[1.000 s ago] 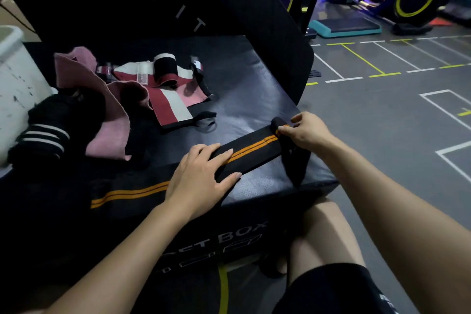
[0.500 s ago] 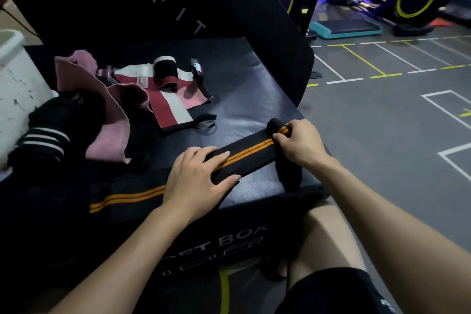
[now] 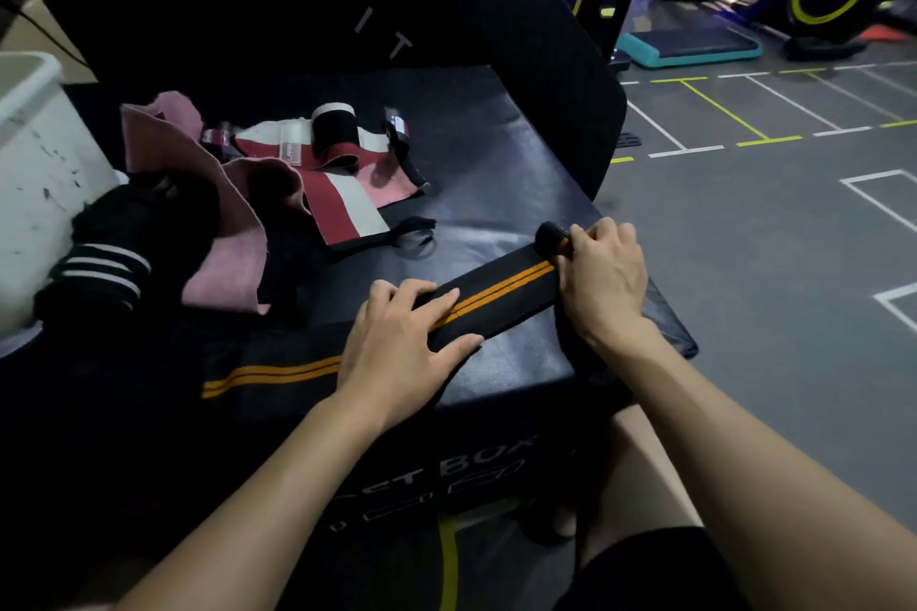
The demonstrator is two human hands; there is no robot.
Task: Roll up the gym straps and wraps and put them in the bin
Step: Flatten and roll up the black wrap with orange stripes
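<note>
A long black wrap with two orange stripes (image 3: 501, 295) lies flat across the black soft box (image 3: 496, 194). My left hand (image 3: 397, 342) presses flat on its middle with straight fingers. My right hand (image 3: 603, 280) curls round the wrap's right end, which is turned into a small tight roll (image 3: 550, 236). A white bin (image 3: 34, 174) stands at the far left. A pile of loose wraps lies between bin and hands: a pink one (image 3: 218, 233), a red and white one (image 3: 342, 199), a black one with white stripes (image 3: 99, 273).
A padded black backrest (image 3: 397, 0) rises behind the box. To the right is grey gym floor with white and yellow lines (image 3: 744, 124), a teal step platform (image 3: 689, 42) and exercise bikes at the back. My knee shows below the box's front edge.
My right hand has drawn the hanging end of the wrap up onto the box and begun rolling it leftward. My left hand has stayed pressed on the wrap.
</note>
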